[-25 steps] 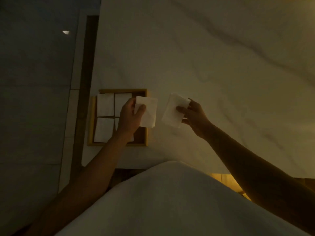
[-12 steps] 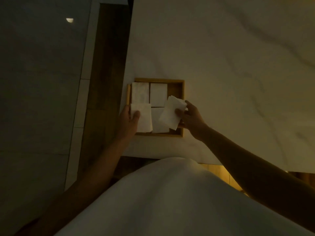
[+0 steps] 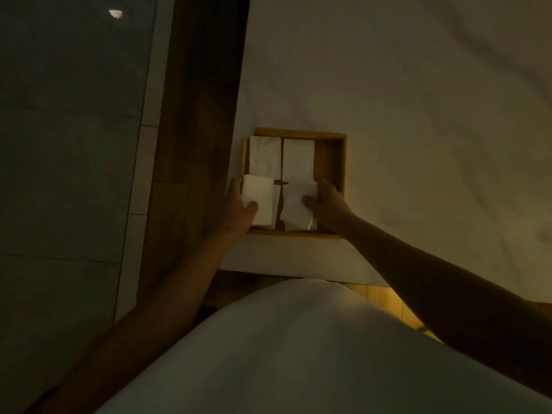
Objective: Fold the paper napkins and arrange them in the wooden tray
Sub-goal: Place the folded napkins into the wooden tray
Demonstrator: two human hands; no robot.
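A square wooden tray (image 3: 340, 162) sits at the near left corner of the white marble table. Two folded white napkins lie side by side in its far half, the far left napkin (image 3: 265, 156) and the far right napkin (image 3: 298, 158). My left hand (image 3: 239, 209) pinches a folded napkin (image 3: 258, 198) over the tray's near left part. My right hand (image 3: 328, 204) pinches another folded napkin (image 3: 295, 201) over the near middle, above napkins lying there. The tray's right strip shows bare wood.
The marble table (image 3: 418, 115) stretches away to the right and far side. Its left edge runs just beside the tray, with a dark wooden strip (image 3: 197, 115) and grey floor tiles (image 3: 65, 174) beyond. My white-clad body (image 3: 283, 354) fills the bottom.
Both hands have carried their napkins leftward and down from above the table into the tray. The view has swung left, so the tray now sits nearer the centre.
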